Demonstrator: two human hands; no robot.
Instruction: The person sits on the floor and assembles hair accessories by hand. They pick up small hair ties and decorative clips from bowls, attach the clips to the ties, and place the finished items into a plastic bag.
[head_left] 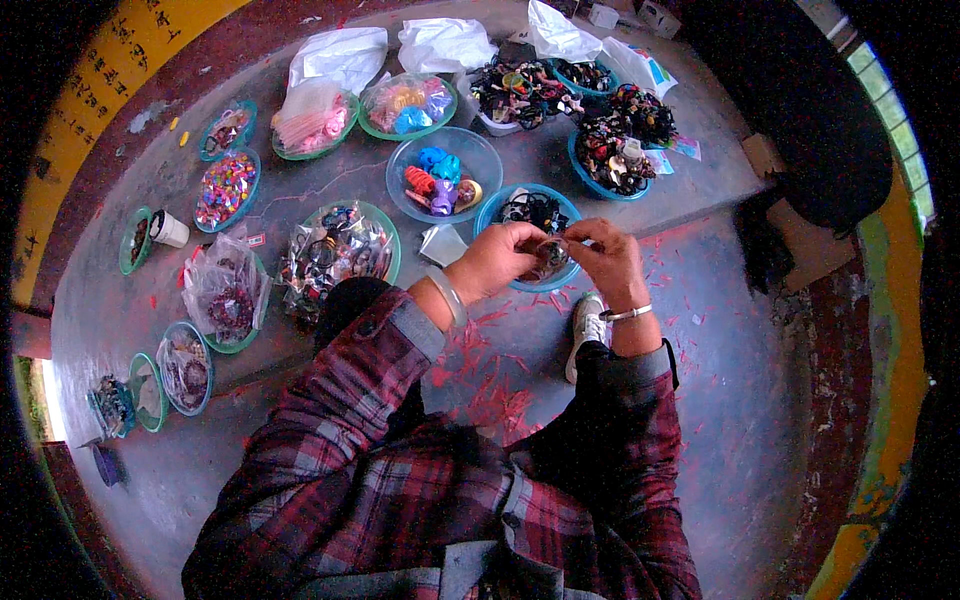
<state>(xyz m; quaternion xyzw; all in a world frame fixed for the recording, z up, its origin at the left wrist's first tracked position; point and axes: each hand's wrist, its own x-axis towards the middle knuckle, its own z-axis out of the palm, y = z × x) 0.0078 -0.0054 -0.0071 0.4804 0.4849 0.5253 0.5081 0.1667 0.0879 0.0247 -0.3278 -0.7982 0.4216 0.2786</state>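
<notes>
- your left hand and right hand both look pinched nearly closed on a small clear packet (contents too blurry, sorry);
- packet's right over the blue bowl; dark bits inside that

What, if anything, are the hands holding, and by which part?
The left hand and right hand appear to pinch a small clear packet by its upper edge, over the blue bowl; what is inside is too small to tell.
</notes>
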